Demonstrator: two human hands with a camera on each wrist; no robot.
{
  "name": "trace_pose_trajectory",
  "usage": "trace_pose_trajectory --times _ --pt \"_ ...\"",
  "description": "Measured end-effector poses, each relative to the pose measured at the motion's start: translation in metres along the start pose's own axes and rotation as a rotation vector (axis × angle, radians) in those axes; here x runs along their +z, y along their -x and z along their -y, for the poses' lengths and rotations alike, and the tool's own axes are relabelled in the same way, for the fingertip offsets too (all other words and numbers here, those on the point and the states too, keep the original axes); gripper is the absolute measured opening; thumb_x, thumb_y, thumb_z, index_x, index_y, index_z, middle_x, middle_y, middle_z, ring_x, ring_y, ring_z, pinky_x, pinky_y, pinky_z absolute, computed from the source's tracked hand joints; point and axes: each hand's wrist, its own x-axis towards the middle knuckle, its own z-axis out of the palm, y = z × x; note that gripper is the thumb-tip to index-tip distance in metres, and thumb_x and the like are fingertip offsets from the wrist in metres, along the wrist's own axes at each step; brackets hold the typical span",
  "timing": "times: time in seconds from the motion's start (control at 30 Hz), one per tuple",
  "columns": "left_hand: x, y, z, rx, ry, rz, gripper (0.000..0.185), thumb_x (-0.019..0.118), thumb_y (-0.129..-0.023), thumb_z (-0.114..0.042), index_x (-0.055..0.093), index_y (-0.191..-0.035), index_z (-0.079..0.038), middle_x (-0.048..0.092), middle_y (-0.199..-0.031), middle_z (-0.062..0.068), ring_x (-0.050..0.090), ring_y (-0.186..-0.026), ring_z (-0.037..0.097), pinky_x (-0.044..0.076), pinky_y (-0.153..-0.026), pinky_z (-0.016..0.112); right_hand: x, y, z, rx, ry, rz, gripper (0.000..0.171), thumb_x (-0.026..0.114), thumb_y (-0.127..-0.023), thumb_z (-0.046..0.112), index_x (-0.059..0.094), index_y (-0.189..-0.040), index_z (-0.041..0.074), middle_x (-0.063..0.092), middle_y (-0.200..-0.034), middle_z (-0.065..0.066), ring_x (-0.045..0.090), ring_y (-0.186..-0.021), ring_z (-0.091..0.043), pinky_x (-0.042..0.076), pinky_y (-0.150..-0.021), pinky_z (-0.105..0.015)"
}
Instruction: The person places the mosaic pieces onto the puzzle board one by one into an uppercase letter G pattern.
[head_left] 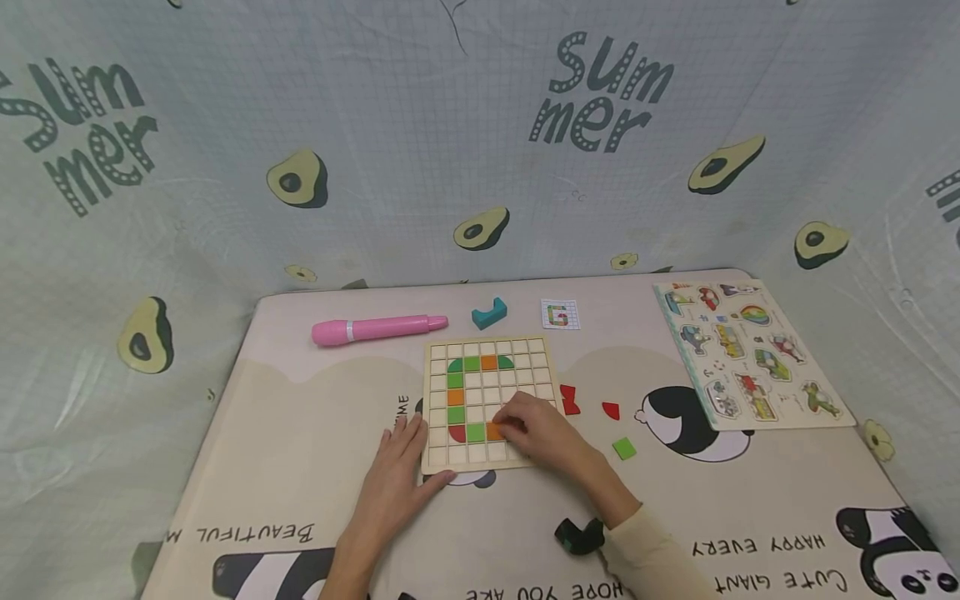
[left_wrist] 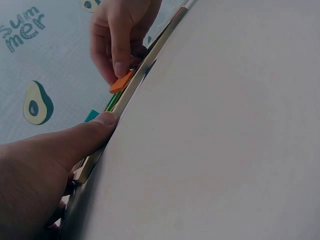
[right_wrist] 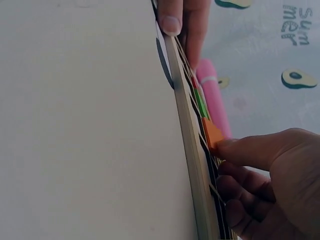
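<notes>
My right hand [head_left: 543,429] pinches an orange square tile [right_wrist: 212,136] between thumb and finger. The tile stands tilted at the bottom row of a wooden grid board [head_left: 472,467], beside a green tile [head_left: 476,432]. On the board, green and orange squares run along the top and down the left side, with green rounded pieces at the upper corners and a red rounded piece [head_left: 457,433] at lower left. My left hand [head_left: 393,475] rests at the board's lower left corner, thumb [left_wrist: 102,120] against the front edge, fingers spread along the left side.
Red pieces [head_left: 611,410] and a green square [head_left: 624,448] lie right of the board. Behind it are a pink pen-shaped object [head_left: 382,328], a teal block [head_left: 490,314] and a pattern card [head_left: 560,315]. A picture puzzle board [head_left: 750,358] lies at far right.
</notes>
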Motion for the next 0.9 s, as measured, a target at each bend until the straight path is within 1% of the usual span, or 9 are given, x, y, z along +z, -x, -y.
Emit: trace_pose_trajectory --times 0.17,0.37,0.5,0.73,0.9 --pt "0.0002 0.0 0.0002 0.008 0.002 -0.006 0.091 0.076 -0.082 -0.054 0.045 -0.148 0.0 0.041 -0.159 0.015 0.029 -0.152 0.034 0.024 -0.128 0.05 0.001 0.0002 0.0001 -0.031 0.035 0.0 0.014 0.073 -0.092 0.018 0.079 -0.104 0.015 0.063 -0.096 0.006 0.056 -0.087 -0.006 0.057 -0.075 -0.018" --pt "0.0007 0.0001 0.0004 0.013 0.004 -0.007 0.09 0.076 -0.082 -0.054 0.046 -0.148 0.0 0.041 -0.158 0.016 0.03 -0.152 0.035 0.024 -0.128 0.05 0.0027 0.0006 0.0006 -0.025 0.039 -0.011 0.014 0.072 -0.093 0.018 0.078 -0.105 0.015 0.064 -0.097 0.006 0.057 -0.088 -0.006 0.058 -0.079 -0.02" --pt "0.0012 -0.0001 0.0009 0.016 -0.004 -0.009 0.09 0.076 -0.082 -0.054 0.046 -0.148 0.001 0.042 -0.158 0.016 0.03 -0.152 0.035 0.025 -0.128 0.05 0.003 0.0017 0.0009 -0.006 0.03 -0.019 0.015 0.073 -0.092 0.02 0.076 -0.106 0.015 0.064 -0.096 0.006 0.056 -0.085 -0.006 0.058 -0.078 -0.019" --pt "0.0014 -0.0004 -0.0001 0.005 -0.004 -0.007 0.09 0.076 -0.082 -0.054 0.047 -0.148 0.0 0.042 -0.158 0.016 0.03 -0.152 0.035 0.025 -0.128 0.05 -0.0009 0.003 -0.0003 0.015 0.016 -0.066 0.017 0.075 -0.09 0.017 0.075 -0.107 0.014 0.062 -0.092 0.008 0.054 -0.081 -0.005 0.056 -0.074 -0.016" --pt "0.0014 -0.0007 -0.0004 0.003 -0.011 -0.007 0.091 0.077 -0.082 -0.054 0.046 -0.148 0.0 0.041 -0.158 0.016 0.029 -0.152 0.035 0.025 -0.127 0.05 -0.0064 0.0044 -0.0047 0.084 0.008 -0.085 0.019 0.074 -0.09 0.018 0.073 -0.108 0.017 0.059 -0.091 0.011 0.052 -0.081 -0.005 0.055 -0.073 -0.015"
